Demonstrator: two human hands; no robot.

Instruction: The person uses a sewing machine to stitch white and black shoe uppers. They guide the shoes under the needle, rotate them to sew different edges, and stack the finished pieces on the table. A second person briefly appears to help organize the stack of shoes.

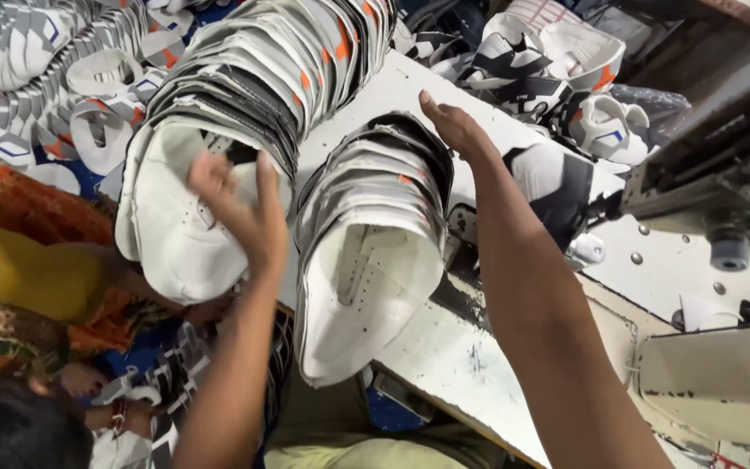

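Closest to me, my left hand (240, 213) is up with its fingers spread wide and holds nothing; it is just in front of the white front piece of the left stack of shoe uppers (219, 148). My right hand (455, 128) is flat and open too, and its palm rests on the top back edge of the right stack of shoe uppers (371, 252). That stack lies on the white work table (444, 356) with its wide end hanging over the near edge. Both stacks look neat and tight, so I think the piling is mostly done and the moving is what is left. Down at the left, another person in yellow and orange cloth (19, 269) sits close by. On the right is the grey sewing machine (713, 217). Farther back, loose shoe uppers (549, 65) sit in a heap, and flat cut pieces (54, 78) lie at the far left.
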